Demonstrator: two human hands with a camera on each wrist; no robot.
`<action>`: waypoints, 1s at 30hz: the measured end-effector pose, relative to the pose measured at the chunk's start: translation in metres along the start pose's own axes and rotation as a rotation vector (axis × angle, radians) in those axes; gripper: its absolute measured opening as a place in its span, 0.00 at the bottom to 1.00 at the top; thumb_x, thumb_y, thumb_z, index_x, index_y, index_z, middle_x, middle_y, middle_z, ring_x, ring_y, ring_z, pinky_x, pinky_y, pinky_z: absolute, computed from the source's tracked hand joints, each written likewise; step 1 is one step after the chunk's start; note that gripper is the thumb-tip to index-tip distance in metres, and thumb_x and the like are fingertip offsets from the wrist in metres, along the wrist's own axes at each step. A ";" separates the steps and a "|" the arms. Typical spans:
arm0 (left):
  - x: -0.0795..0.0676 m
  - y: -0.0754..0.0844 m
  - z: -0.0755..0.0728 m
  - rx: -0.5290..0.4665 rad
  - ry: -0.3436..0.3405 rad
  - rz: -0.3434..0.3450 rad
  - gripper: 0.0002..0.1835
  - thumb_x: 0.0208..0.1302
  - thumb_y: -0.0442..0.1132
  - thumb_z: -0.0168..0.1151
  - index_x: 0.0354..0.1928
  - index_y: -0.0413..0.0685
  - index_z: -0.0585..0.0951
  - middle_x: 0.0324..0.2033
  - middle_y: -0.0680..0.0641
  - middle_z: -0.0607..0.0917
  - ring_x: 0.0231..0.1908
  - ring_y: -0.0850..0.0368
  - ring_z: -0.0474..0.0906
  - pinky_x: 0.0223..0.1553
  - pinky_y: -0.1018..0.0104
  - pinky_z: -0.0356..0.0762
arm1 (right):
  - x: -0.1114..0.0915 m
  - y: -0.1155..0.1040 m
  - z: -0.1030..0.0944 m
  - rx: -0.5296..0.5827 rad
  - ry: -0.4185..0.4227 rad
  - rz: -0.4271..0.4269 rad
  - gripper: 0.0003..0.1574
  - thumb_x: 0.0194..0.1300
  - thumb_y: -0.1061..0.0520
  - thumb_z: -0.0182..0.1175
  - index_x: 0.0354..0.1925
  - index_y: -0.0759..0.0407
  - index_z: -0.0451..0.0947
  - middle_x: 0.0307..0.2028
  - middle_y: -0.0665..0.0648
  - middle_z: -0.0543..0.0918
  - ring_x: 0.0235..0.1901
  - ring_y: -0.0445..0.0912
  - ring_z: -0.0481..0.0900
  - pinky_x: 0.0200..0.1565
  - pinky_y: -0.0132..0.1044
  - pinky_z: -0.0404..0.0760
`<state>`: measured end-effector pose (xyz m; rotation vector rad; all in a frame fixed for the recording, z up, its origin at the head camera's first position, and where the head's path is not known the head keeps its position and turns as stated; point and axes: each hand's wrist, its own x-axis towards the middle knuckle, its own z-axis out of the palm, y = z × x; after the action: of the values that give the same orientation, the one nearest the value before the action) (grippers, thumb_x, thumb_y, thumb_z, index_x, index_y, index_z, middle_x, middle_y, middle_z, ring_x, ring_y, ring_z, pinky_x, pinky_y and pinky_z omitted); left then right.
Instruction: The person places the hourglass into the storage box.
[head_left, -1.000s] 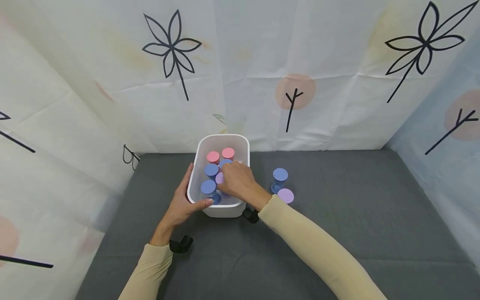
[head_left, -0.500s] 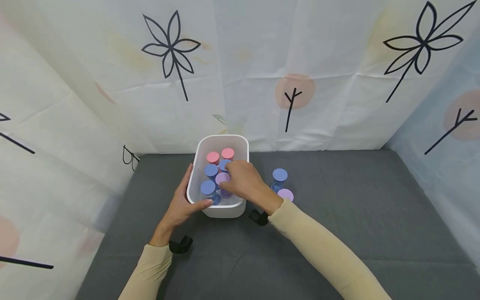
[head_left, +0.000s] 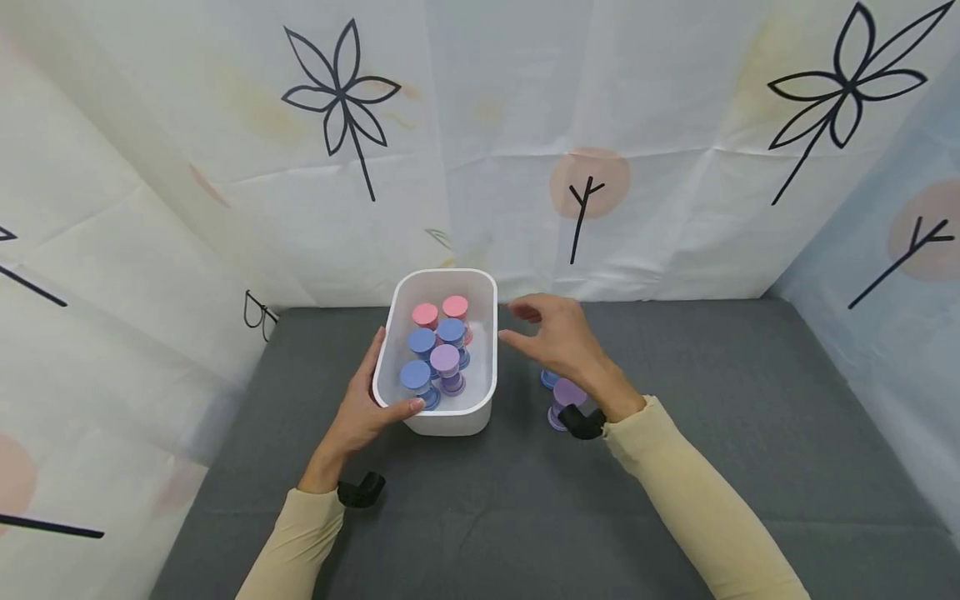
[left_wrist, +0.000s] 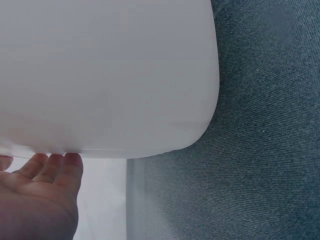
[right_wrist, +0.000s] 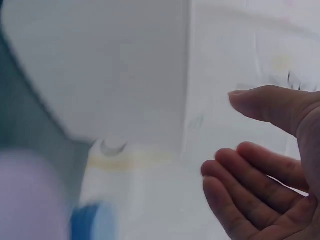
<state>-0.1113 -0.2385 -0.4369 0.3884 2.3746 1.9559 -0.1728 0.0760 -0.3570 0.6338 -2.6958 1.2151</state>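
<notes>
A white plastic bin [head_left: 450,423] stands on the grey cloth, with several small sand timers inside. They have pink, blue and purple round ends, among them a pink sand timer [head_left: 454,307], a blue sand timer [head_left: 452,331] and a purple sand timer [head_left: 446,359]. My left hand [head_left: 358,421] holds the bin at its near left corner, thumb over the rim and fingers along the outer wall. Right of the bin, my right hand [head_left: 558,337] is in the air with nothing between thumb and fingers. Beneath it, another purple sand timer [head_left: 567,393] stands partly behind the wrist camera.
A further blue sand timer [head_left: 550,379] is mostly hidden under the right hand. The grey cloth [head_left: 712,433] covers the table surface. White printed fabric [head_left: 487,167] rises close behind the bin, with more fabric at both sides.
My right hand has let go of the purple sand timer in the bin, lifted out and moved right, over the timers outside. The left hand and bin have stayed in place.
</notes>
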 end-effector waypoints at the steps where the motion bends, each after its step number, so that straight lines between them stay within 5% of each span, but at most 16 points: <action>1: 0.000 0.000 0.000 0.001 0.002 -0.001 0.63 0.54 0.32 0.76 0.81 0.70 0.44 0.76 0.42 0.59 0.64 0.38 0.68 0.54 0.67 0.77 | -0.002 0.007 -0.004 0.020 0.007 0.020 0.26 0.59 0.53 0.75 0.52 0.65 0.84 0.49 0.61 0.86 0.49 0.56 0.84 0.52 0.49 0.81; 5: -0.001 0.001 0.000 0.011 0.004 -0.001 0.63 0.54 0.32 0.76 0.82 0.67 0.44 0.75 0.42 0.59 0.64 0.38 0.68 0.54 0.66 0.77 | -0.011 0.033 -0.018 0.061 0.000 0.114 0.30 0.59 0.51 0.76 0.55 0.64 0.82 0.52 0.63 0.85 0.51 0.57 0.83 0.54 0.51 0.79; 17: -0.002 -0.001 0.000 0.027 0.006 0.001 0.62 0.54 0.32 0.75 0.81 0.69 0.44 0.74 0.42 0.61 0.62 0.40 0.69 0.55 0.62 0.77 | -0.025 0.070 -0.029 -0.041 -0.252 0.252 0.41 0.56 0.43 0.77 0.59 0.68 0.80 0.52 0.65 0.85 0.53 0.59 0.82 0.55 0.54 0.78; 21: -0.002 -0.001 0.000 0.026 0.004 0.004 0.62 0.55 0.32 0.75 0.82 0.66 0.44 0.74 0.42 0.61 0.63 0.40 0.69 0.56 0.56 0.77 | -0.026 0.075 -0.027 -0.037 -0.276 0.273 0.40 0.55 0.44 0.77 0.58 0.67 0.80 0.51 0.63 0.86 0.52 0.57 0.82 0.53 0.53 0.79; 30: -0.001 0.000 0.001 0.018 -0.005 0.023 0.62 0.55 0.32 0.75 0.82 0.61 0.43 0.74 0.42 0.61 0.62 0.39 0.70 0.54 0.62 0.78 | -0.030 0.082 -0.025 0.036 -0.231 0.236 0.36 0.55 0.47 0.78 0.56 0.66 0.82 0.48 0.62 0.87 0.48 0.56 0.85 0.50 0.52 0.81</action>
<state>-0.1101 -0.2376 -0.4373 0.4222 2.3971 1.9424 -0.1820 0.1526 -0.4046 0.4985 -3.0190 1.3207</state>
